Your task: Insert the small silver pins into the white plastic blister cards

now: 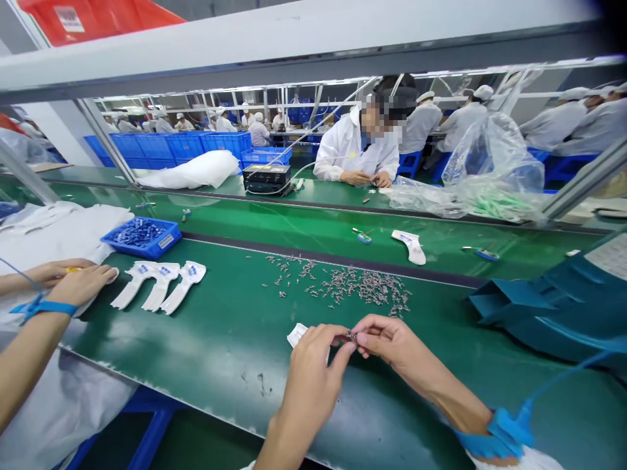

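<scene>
Bright, even overhead light — soft shadows, edges bent by wide lens.

Bare desk [220, 339] lies open beside the left hand [313, 372] — scattered metal bits [343, 287] crowd the strip just ahead, a teal tray [539, 307] walls off the right, white pieces [157, 284] lie farther left.

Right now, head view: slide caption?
Left hand and right hand pinch a small metal part over green mat, loose pieces beyond.

Green matt mat-covered workbench [206, 339]; scattered small shiny metal parts [353, 287]; blue rigid plastic tray [141, 237]; crinkled glossy clear plastic bag [484, 173]; white flat plastic pieces [159, 284].
</scene>
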Action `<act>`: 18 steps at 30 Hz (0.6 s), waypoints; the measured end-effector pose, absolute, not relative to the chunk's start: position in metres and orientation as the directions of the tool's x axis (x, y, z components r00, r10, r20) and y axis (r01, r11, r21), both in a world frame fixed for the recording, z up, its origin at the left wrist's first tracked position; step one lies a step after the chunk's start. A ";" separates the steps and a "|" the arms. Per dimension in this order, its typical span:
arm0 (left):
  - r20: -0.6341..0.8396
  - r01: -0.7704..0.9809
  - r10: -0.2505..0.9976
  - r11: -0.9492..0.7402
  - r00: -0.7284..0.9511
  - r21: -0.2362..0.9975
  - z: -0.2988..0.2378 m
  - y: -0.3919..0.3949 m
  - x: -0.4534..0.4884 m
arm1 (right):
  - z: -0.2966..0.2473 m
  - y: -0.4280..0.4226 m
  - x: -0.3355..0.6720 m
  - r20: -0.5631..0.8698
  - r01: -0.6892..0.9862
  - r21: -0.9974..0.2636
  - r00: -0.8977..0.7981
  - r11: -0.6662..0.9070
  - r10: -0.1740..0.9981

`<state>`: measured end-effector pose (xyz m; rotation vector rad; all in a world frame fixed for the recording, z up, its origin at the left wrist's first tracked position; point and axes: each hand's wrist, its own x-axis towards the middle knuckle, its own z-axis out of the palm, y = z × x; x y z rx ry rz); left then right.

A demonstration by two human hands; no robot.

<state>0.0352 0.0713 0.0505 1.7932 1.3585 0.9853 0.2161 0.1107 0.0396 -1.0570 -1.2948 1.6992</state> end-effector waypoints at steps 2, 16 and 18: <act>0.158 0.416 0.971 -0.219 0.177 0.883 0.053 0.070 0.033 | 0.038 0.111 0.216 -0.148 -0.060 -0.981 -0.395 -0.186 0.907; 0.095 0.320 0.986 -0.134 0.136 0.938 0.055 0.067 0.033 | 0.042 0.102 0.215 -0.137 0.025 -0.990 -0.409 -0.138 0.902; 0.081 0.313 0.987 -0.122 0.141 0.942 0.055 0.066 0.032 | 0.041 0.101 0.215 -0.126 0.021 -0.991 -0.417 -0.129 0.900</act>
